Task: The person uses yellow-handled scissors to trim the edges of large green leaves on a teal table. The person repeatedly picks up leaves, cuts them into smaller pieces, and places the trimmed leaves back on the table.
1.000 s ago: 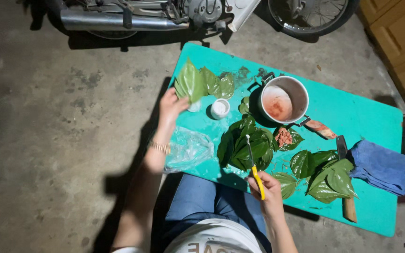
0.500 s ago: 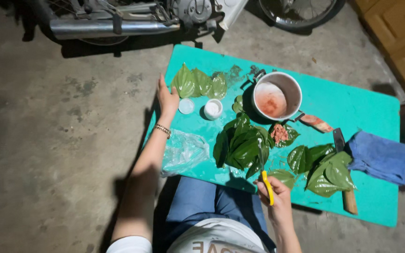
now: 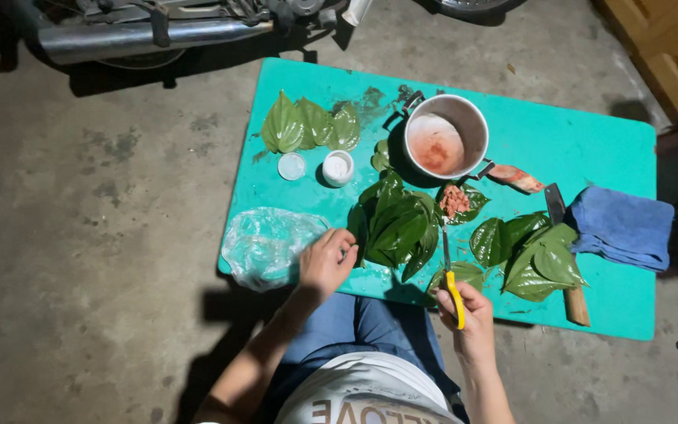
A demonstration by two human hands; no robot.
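Fingers of our right hand [image 3: 471,318] wrapped around the yellow scissors [image 3: 452,287], our left hand [image 3: 325,261] loosely curled beside the clear bag [image 3: 264,246], reddish paste in our metal pot [image 3: 445,137], small white jar [image 3: 338,167] open

Bare turquoise tabletop [image 3: 590,141] lies open beyond the round metal pot [image 3: 445,141], while heaped green leaves [image 3: 398,228] crowd the near edge.

Right hand [image 3: 472,314] holds a yellow-handled tool [image 3: 453,286] beside green leaves [image 3: 398,224].
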